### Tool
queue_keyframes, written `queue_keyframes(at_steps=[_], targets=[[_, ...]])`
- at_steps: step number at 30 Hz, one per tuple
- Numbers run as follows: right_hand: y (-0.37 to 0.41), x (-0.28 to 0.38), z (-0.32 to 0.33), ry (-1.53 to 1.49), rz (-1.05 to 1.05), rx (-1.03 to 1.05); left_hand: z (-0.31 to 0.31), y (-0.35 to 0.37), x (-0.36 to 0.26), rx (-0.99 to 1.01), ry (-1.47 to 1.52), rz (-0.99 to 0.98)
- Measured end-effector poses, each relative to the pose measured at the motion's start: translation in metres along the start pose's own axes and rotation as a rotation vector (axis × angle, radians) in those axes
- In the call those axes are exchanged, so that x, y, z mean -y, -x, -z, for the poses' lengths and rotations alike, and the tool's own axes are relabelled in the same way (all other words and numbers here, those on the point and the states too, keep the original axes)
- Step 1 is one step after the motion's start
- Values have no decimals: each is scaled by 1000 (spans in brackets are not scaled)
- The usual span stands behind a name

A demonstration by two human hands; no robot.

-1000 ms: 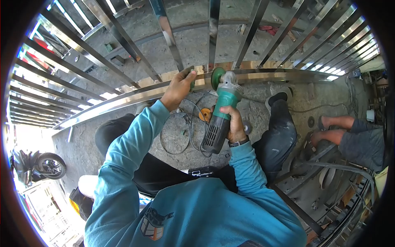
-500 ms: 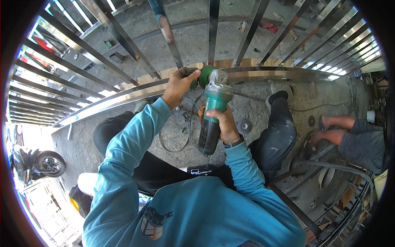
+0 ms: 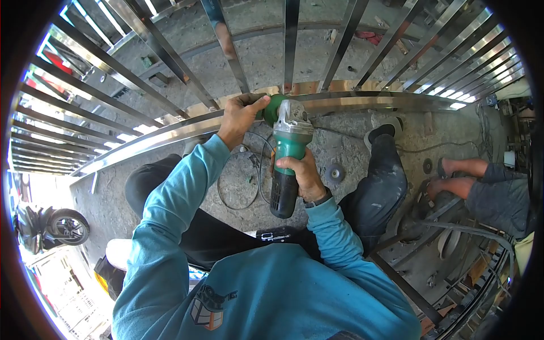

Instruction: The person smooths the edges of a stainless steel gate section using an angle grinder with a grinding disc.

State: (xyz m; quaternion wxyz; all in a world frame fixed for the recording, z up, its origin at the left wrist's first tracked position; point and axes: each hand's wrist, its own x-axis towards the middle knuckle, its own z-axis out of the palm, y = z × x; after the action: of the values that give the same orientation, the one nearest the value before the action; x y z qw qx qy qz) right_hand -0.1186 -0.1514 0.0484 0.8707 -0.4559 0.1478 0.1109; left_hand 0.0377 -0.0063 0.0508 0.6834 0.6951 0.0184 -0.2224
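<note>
My right hand (image 3: 303, 175) is wrapped around the green and black body of an angle grinder (image 3: 290, 148), with the thumb across its front. The grinder's silver head points toward the railing, and a green disc (image 3: 274, 110) is fitted on its left side. My left hand (image 3: 242, 117) is closed at the disc's left edge, thumb against it and fingers mostly hidden behind. Just beyond both hands runs the shiny bottom rail (image 3: 362, 102) of a metal railing with upright bars.
A loose grinding wheel (image 3: 335, 173) and a looped cable (image 3: 221, 195) lie on the concrete floor. At right, another person's bare legs (image 3: 464, 168) are beside metal pieces. A motorbike wheel (image 3: 68, 226) stands at left. Upright bars (image 3: 290, 51) fan out ahead.
The grinder has shifted slightly left and toward me, and its body is now more upright in view. My left hand has moved a little left with the disc.
</note>
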Motion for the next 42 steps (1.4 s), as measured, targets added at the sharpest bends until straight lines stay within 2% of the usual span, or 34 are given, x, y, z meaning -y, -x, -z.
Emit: queue_keyframes(at_steps=[7,9,10,11,12,13,14,15,17,18,20,21,23,27,31,35,39,41,42], targets=[[0,3,1,-15,7,-17,-2,5,-3,47,80,31],[-1,7,8,-53,11,4,-5,11,-8,127,295,140],[-1,9,11,-93,11,27,-5,15,-11,135,297,136],[-1,11,14,-89,19,21,-3,20,-13,158,342,219],[-1,13,16,-243,17,34,-3,25,-15,184,387,301],[-1,15,20,-395,16,48,-3,32,-17,196,390,298],[-1,17,28,-518,16,113,-4,42,-17,265,228,224],[-3,17,34,-511,24,108,-6,54,-15,331,66,148],[-5,20,44,-736,70,188,-12,89,0,551,-260,-390],[-5,23,47,-744,95,211,-17,96,5,553,-255,-393],[-5,25,51,-755,119,199,-22,103,14,614,-562,-1047],[-5,25,53,-770,142,191,-22,105,17,616,-560,-1045],[-5,25,55,-764,139,208,-21,105,21,528,-858,-1157],[-4,26,51,-743,128,201,-27,103,23,472,-905,-1275],[-3,29,45,-603,154,115,-28,106,26,463,-876,-1157],[-1,21,52,-649,97,88,-30,109,28,480,-811,-1069],[1,18,41,-592,57,-45,-24,107,34,503,-724,-977],[-4,6,52,-445,-86,-94,-23,108,39,519,-734,-960],[-4,6,51,-476,-117,-98,-23,112,41,521,-764,-886]])
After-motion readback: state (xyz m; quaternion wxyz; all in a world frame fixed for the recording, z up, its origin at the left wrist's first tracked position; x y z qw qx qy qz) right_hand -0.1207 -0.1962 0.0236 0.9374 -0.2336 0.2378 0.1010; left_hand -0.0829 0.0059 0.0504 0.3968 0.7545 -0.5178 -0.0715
